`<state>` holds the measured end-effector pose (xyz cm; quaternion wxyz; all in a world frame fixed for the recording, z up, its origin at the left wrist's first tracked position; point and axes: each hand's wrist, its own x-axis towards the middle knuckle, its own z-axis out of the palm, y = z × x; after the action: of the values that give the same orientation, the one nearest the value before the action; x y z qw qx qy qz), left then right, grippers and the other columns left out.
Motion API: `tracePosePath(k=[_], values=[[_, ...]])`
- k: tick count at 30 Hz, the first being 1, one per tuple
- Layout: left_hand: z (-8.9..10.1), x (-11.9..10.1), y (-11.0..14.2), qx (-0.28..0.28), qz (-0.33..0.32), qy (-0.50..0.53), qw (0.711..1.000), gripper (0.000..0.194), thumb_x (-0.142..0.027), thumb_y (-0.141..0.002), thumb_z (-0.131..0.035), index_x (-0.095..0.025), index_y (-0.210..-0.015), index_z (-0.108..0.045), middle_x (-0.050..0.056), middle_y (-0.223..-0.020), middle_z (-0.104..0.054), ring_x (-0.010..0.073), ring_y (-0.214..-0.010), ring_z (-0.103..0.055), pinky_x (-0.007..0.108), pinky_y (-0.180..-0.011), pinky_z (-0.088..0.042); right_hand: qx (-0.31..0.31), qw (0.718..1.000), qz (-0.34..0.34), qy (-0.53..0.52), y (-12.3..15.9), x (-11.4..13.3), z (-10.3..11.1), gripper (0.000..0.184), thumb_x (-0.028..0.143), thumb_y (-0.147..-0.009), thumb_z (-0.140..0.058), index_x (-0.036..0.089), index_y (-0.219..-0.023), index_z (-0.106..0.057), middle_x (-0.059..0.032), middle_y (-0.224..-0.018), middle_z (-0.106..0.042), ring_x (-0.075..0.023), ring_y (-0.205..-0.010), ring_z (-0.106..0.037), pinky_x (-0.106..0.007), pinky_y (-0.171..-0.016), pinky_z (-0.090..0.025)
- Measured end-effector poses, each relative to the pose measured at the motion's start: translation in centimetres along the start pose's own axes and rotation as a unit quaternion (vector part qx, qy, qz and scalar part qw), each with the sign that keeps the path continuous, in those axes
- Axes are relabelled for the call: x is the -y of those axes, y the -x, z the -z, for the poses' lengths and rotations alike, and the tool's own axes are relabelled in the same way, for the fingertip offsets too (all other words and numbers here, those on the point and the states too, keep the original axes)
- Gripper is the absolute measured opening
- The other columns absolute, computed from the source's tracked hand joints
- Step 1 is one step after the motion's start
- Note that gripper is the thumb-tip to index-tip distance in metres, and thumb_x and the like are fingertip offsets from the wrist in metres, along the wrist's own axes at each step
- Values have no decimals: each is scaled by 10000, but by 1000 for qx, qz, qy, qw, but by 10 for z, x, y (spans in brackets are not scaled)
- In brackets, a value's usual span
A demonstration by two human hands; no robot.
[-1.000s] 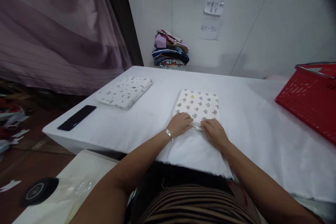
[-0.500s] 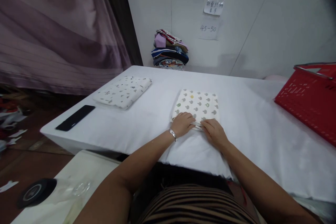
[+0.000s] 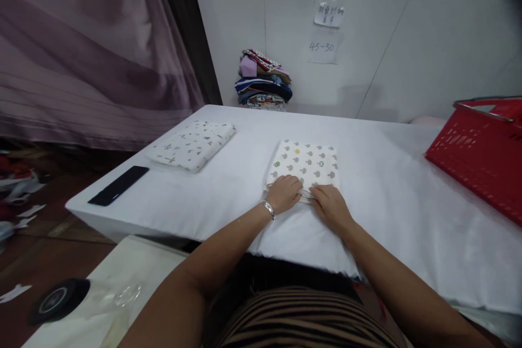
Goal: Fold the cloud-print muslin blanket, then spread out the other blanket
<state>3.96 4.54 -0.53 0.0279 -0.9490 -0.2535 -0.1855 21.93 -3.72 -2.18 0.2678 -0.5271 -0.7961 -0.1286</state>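
A white folded cloth (image 3: pixel 306 161) with grey tree-like prints and a few green and yellow marks lies on the white-covered table (image 3: pixel 391 185) in front of me. My left hand (image 3: pixel 284 192), with a silver bracelet at the wrist, grips its near edge left of the middle. Just to the right, my right hand (image 3: pixel 329 202) pinches the same edge, fingers bent over the fold. Several layers show at that edge between the two hands. The thumbs are partly hidden.
Another folded printed cloth (image 3: pixel 193 145) lies at the table's left, behind a black phone-like slab (image 3: pixel 119 185). A red basket (image 3: pixel 481 155) stands at the right. Folded fabrics (image 3: pixel 264 79) are piled by the wall. A lower white surface (image 3: pixel 134 261) holds a round black object (image 3: pixel 60 301).
Both hands stay at the near edge of the cloth with almost no movement. The whole view has shifted very slightly.
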Motion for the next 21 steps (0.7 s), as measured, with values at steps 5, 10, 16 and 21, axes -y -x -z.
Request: tracePosePath(k=[5, 10, 16, 21], values=[[-1, 0, 2, -2, -9, -21, 1000, 139, -138, -801, -468, -178, -923, -520, 56, -914, -547, 201, -886, -473, 345, -754, -377, -9, 1000, 2, 25, -1, 0, 0, 245, 174, -877, -429, 159, -1089, -551, -100, -956, -603, -221, -859, -503, -353, -729, -392], [4, 13, 12, -21, -10, -39, 999, 204, -93, -802, -434, -190, -950, -536, 53, -945, -562, 201, -891, -481, 350, -780, -376, -17, 999, 8, 38, 0, -1, 0, 245, 161, -877, -429, 171, -1089, -553, -91, -937, -608, -213, -833, -506, -343, -719, -385], [5, 25, 23, -34, 3, -42, 999, 199, -86, -810, -427, -193, -921, -554, 57, -935, -569, 201, -884, -478, 340, -769, -380, -24, 998, 12, 49, 0, -1, -3, 240, 160, -876, -434, 159, -1084, -555, -95, -949, -616, -217, -858, -503, -354, -737, -388], [6, 25, 21, -13, 6, -40, 999, 192, -77, -800, -433, -181, -886, -569, 62, -893, -574, 207, -852, -484, 348, -753, -384, -11, 998, 14, 55, -1, 2, -3, 219, 154, -871, -442, 154, -1045, -576, -94, -929, -621, -215, -852, -508, -348, -738, -381]])
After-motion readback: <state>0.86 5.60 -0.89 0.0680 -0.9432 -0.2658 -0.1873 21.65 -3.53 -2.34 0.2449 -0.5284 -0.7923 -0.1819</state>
